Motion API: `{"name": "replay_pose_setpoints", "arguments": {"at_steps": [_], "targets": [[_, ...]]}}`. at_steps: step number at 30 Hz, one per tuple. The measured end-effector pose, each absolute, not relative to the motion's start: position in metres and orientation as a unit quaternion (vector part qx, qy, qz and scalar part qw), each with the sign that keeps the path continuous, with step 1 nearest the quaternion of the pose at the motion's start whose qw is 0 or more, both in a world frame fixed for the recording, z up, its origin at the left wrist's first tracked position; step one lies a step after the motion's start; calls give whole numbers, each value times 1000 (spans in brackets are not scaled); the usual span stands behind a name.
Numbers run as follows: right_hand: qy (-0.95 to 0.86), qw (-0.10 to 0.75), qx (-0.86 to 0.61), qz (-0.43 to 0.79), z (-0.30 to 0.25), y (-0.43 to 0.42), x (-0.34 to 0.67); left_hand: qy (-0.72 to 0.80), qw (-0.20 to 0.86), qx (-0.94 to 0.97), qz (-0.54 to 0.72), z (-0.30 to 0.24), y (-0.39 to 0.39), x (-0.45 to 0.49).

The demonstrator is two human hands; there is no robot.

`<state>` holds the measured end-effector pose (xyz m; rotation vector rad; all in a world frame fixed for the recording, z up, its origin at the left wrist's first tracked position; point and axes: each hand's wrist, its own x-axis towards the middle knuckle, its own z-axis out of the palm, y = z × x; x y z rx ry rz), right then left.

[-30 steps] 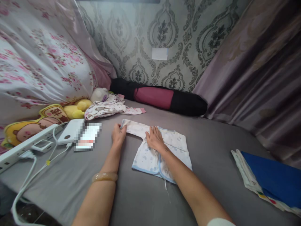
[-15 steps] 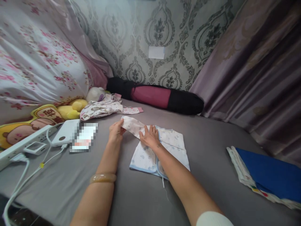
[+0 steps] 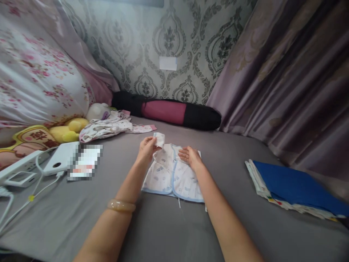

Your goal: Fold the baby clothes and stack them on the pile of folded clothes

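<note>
A small white baby top with blue trim [image 3: 171, 178] lies flat on the grey bed sheet [image 3: 174, 225]. My left hand [image 3: 146, 147] pinches the end of its left sleeve [image 3: 159, 139] and holds it lifted and folded inward over the garment. My right hand [image 3: 191, 158] lies flat with fingers stretched out on the upper right part of the top. A pale bangle [image 3: 121, 205] sits on my left forearm.
A pile of floral baby clothes [image 3: 109, 127] and yellow plush toys [image 3: 67, 129] lie at the back left, beside a power bank [image 3: 58, 162], cables and a power strip [image 3: 16, 171]. A dark bolster [image 3: 169, 111] lines the wall. Folded blue cloth [image 3: 291, 187] rests at right.
My left hand has lifted the sleeve end off the sheet and carried it right, over the garment. My right hand shifted right across the top. The view panned right.
</note>
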<state>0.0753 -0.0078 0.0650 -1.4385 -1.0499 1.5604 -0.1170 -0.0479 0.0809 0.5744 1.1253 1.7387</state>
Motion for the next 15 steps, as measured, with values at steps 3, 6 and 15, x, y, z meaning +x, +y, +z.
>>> {"name": "replay_pose_setpoints", "arguments": {"at_steps": [3,6,15], "targets": [[-336,409,-542,653,58,-12,87,453,483,269,699,72,-47,-98],[-313,410,-539,666,54,-14,90,445,506,325,664,64,-50,-82],[-452,380,-591,549,51,-10,92,515,385,430,634,57,-48,-97]]}}
